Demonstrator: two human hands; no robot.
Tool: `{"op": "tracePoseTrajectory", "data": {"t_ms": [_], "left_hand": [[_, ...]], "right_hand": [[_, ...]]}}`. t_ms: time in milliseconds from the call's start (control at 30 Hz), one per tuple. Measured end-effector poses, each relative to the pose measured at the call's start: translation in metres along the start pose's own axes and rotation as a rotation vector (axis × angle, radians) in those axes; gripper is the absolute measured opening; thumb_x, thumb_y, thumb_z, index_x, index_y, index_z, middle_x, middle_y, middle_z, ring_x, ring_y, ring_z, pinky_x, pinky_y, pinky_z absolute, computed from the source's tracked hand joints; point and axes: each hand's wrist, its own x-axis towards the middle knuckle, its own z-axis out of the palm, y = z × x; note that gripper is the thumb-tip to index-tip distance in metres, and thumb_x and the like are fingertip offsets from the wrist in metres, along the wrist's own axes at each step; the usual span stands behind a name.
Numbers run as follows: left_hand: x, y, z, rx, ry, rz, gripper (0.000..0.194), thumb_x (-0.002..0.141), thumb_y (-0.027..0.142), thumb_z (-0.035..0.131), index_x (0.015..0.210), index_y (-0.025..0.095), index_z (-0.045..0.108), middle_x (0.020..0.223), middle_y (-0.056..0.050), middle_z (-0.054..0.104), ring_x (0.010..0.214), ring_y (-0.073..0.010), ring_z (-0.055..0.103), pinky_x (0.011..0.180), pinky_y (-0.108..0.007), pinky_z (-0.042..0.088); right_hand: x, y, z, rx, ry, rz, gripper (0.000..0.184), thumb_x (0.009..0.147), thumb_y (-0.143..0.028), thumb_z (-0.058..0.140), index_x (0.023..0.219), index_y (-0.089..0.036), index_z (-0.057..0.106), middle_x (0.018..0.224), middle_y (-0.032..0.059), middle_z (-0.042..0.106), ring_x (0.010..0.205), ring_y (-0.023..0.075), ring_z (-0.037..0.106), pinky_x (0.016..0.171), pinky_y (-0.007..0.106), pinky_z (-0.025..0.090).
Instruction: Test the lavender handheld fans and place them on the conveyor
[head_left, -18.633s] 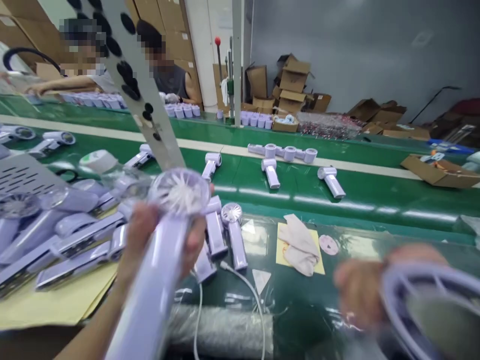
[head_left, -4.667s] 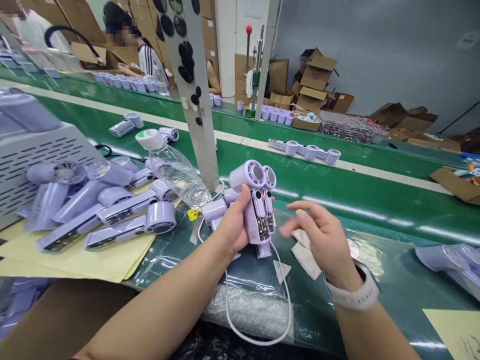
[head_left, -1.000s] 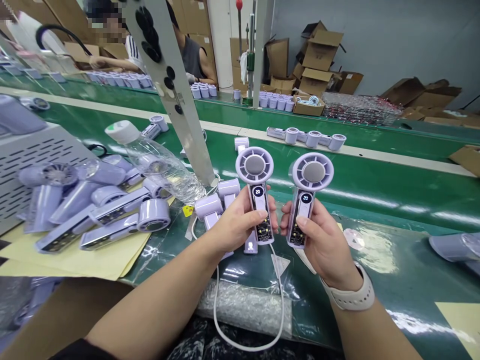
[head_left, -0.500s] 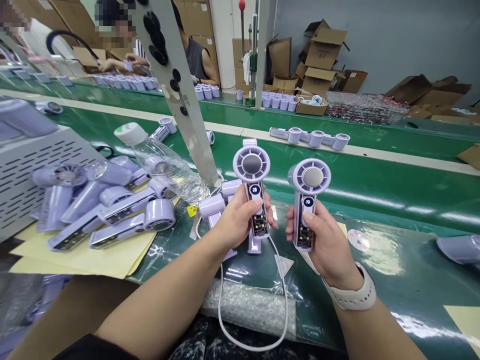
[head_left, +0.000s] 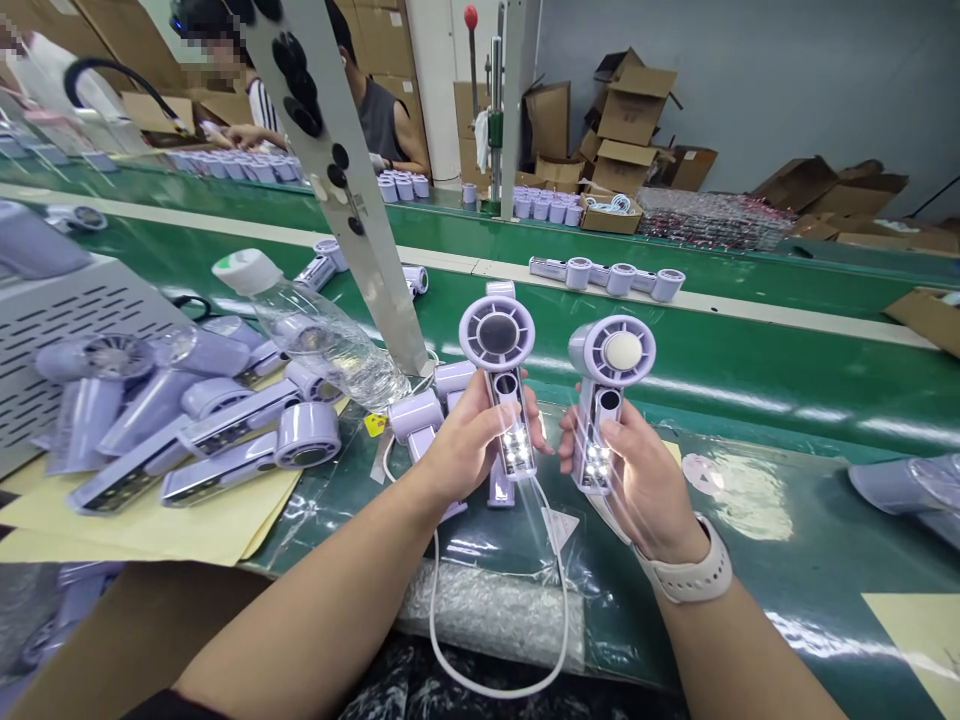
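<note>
My left hand (head_left: 469,435) is closed round the handle of a lilac handheld fan (head_left: 498,335), thumb on its front. In my right hand (head_left: 645,470) is a second lilac handheld fan (head_left: 613,350), gripped the same way. Both fans stand upright with their round heads on top, and white lights glow on the exposed circuit boards in their handles. Their small round displays are dark. A white cable (head_left: 433,620) loops below the left fan. Behind my left hand, more lilac fans (head_left: 417,412) lie on the green bench, partly hidden.
Several lilac fans (head_left: 247,470) are piled on yellow paper at left, beside a tilted clear bottle (head_left: 330,340) and a slotted metal box (head_left: 97,310). A metal post (head_left: 367,220) rises ahead. Fans (head_left: 621,280) line the conveyor's pale strip. Co-workers (head_left: 390,120) sit beyond.
The lights in both fan handles have come on, and the "20" readings on their displays have gone dark. Both hands keep their hold; the whole view has shifted slightly.
</note>
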Motion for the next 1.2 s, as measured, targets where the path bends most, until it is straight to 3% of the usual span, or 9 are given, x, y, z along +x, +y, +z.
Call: {"op": "tracePoseTrajectory", "data": {"t_ms": [167,267,400,500,667,767,867,967,1200], "left_hand": [[-0.002,0.0,0.0,0.161,0.048,-0.024,0.045,0.083,0.044,0.082,0.109,0.019,0.054,0.102,-0.005,0.072,0.077,-0.021,0.077,0.072,-0.036,0.062],[-0.004,0.004,0.005,0.145,0.129,-0.084,0.063,0.076,0.057,0.087,0.112,0.023,0.049,0.095,-0.004,0.076,0.065,-0.0204,0.075,0.059,-0.032,0.06],[-0.008,0.011,0.01,0.023,0.169,-0.159,0.064,0.083,0.083,0.062,0.107,0.026,0.046,0.074,0.002,0.073,0.046,-0.0181,0.065,0.042,-0.03,0.052],[-0.011,0.014,0.013,-0.001,0.173,-0.146,0.049,0.089,0.07,0.065,0.106,0.028,0.046,0.07,0.005,0.07,0.045,-0.0173,0.063,0.04,-0.029,0.051],[-0.016,0.013,0.015,-0.032,0.127,-0.078,0.046,0.09,0.065,0.069,0.111,0.03,0.048,0.079,0.004,0.071,0.053,-0.0181,0.067,0.047,-0.031,0.056],[-0.015,0.013,0.013,-0.094,0.116,-0.07,0.046,0.088,0.062,0.075,0.11,0.028,0.052,0.082,0.002,0.071,0.066,-0.019,0.071,0.06,-0.031,0.06],[-0.012,0.014,0.008,-0.182,-0.031,-0.191,0.06,0.078,0.067,0.082,0.11,0.022,0.061,0.085,-0.003,0.07,0.076,-0.0198,0.072,0.071,-0.031,0.061],[-0.01,0.012,0.004,-0.245,-0.142,-0.242,0.068,0.066,0.063,0.092,0.111,0.018,0.068,0.084,-0.002,0.065,0.074,-0.0147,0.066,0.068,-0.025,0.057],[-0.008,0.01,0.009,-0.214,0.022,-0.26,0.049,0.079,0.057,0.086,0.095,0.012,0.073,0.087,-0.007,0.07,0.078,-0.0161,0.068,0.075,-0.027,0.06]], "right_hand": [[0.003,0.0,-0.005,0.021,0.004,0.002,0.025,0.082,-0.041,0.082,0.093,-0.022,0.069,0.084,0.0009,0.072,0.061,0.0131,0.066,0.051,0.023,0.055],[0.003,0.0,-0.006,0.09,-0.07,0.053,0.032,0.087,-0.053,0.077,0.093,-0.022,0.07,0.082,0.0014,0.073,0.056,0.0139,0.066,0.046,0.024,0.054],[-0.001,0.0,-0.002,0.138,-0.098,0.092,0.049,0.096,-0.067,0.064,0.095,-0.02,0.078,0.09,0.0073,0.078,0.072,0.0192,0.074,0.066,0.031,0.065],[-0.006,0.0,0.006,0.163,-0.03,0.08,0.034,0.092,-0.058,0.075,0.101,-0.025,0.082,0.095,0.0061,0.082,0.091,0.0245,0.079,0.083,0.038,0.068],[-0.012,-0.005,0.013,0.13,-0.075,0.028,0.027,0.091,-0.054,0.077,0.099,-0.029,0.084,0.098,0.0053,0.084,0.081,0.0248,0.078,0.072,0.039,0.069],[-0.01,-0.008,0.01,0.097,-0.04,0.012,0.023,0.097,-0.047,0.07,0.1,-0.027,0.083,0.098,0.0071,0.083,0.085,0.0267,0.078,0.078,0.043,0.068],[-0.007,-0.009,0.005,0.111,-0.035,0.035,0.029,0.1,-0.045,0.057,0.097,-0.026,0.079,0.095,0.0083,0.08,0.089,0.028,0.076,0.081,0.047,0.067],[-0.007,-0.009,0.004,0.14,-0.026,0.065,0.03,0.098,-0.045,0.053,0.091,-0.025,0.074,0.086,0.0071,0.075,0.079,0.024,0.071,0.076,0.042,0.065],[-0.006,-0.011,0.007,0.133,0.002,0.113,0.027,0.093,-0.05,0.053,0.094,-0.026,0.064,0.087,0.0053,0.068,0.067,0.0208,0.062,0.062,0.037,0.057]]}}
